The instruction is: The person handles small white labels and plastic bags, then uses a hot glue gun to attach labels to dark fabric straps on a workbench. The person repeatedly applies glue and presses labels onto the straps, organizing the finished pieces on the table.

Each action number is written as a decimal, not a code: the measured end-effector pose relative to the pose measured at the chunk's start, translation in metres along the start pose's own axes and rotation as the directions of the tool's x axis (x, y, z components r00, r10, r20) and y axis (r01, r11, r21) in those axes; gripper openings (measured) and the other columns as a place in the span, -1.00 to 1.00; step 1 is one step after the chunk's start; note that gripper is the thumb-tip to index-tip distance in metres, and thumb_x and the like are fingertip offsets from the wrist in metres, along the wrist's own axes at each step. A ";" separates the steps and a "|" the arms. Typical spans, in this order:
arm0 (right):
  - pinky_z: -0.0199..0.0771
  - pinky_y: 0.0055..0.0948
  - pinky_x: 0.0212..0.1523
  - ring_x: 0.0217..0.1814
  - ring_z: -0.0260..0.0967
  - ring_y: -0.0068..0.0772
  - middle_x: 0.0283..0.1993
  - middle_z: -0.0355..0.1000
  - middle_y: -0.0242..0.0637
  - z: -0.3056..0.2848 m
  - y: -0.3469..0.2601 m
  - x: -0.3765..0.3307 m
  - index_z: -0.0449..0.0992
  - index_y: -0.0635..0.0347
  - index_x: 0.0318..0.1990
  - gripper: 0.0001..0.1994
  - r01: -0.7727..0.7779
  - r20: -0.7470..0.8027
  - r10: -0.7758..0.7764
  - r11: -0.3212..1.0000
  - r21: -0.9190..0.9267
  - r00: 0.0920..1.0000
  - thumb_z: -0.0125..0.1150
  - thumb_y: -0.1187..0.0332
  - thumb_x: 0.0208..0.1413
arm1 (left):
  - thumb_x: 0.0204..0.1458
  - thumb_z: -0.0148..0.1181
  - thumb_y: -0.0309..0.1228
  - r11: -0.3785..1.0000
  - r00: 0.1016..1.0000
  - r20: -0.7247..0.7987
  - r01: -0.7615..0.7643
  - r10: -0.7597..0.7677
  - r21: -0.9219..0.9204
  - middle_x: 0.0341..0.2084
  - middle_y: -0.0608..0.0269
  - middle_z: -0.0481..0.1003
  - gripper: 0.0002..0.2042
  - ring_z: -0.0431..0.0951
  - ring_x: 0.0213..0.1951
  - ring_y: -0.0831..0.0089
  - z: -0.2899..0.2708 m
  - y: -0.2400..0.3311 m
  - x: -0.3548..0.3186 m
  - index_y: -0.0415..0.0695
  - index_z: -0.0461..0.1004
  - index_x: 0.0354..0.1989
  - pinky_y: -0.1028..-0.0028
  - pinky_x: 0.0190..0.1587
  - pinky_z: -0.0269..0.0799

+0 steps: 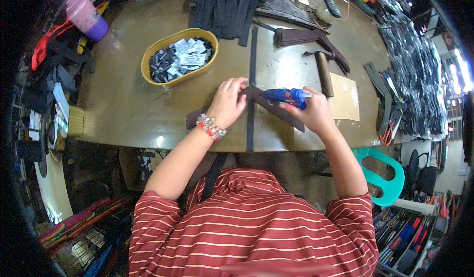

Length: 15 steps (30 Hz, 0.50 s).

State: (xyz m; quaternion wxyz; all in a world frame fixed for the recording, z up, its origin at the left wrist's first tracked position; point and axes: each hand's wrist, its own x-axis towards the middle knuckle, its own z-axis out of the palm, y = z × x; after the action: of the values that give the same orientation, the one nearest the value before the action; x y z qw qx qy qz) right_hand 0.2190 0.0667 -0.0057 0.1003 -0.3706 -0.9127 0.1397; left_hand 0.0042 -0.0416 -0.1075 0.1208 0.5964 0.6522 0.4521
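Observation:
My right hand [316, 110] is closed around a blue glue gun [284, 96], its front end pointing left over a dark brown fabric strip [284, 115]. The strip lies folded or bent at an angle on the table. My left hand [228, 99] pinches it near the bend, thumb and fingertips together. Another length of brown strip [193, 119] shows beneath my left wrist; whether it is the same piece I cannot tell. Between my hands, a long black strap [252, 55] runs down the table to its near edge.
A yellow basin [144, 69] of small labels stands left, a pink-purple tumbler [85, 14] beyond. Black strips [224, 8] and brown strips [298, 36] lie at the back. On the right are a hammer [324, 74], brown card [346, 99], orange-handled scissors [388, 135] and a green stool [399, 171].

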 end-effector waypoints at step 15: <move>0.42 -0.17 -0.27 -0.36 0.41 -0.02 -0.37 0.36 -0.07 0.007 -0.017 0.002 0.62 0.15 -0.31 -0.56 0.019 0.082 -0.022 0.999 0.037 0.996 0.35 -0.06 -0.14 | -0.11 0.15 -0.60 1.000 1.000 0.011 0.024 -0.024 0.001 -0.23 0.16 0.46 -0.56 0.45 -0.17 0.28 0.001 0.000 -0.002 -0.19 0.31 0.03 0.32 0.00 0.36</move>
State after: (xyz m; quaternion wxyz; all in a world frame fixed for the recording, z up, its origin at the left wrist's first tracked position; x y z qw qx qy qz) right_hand 0.2046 0.0556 -0.0064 0.0705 -0.3535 -0.9171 0.1704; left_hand 0.0053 -0.0429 -0.1086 0.1297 0.5910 0.6590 0.4469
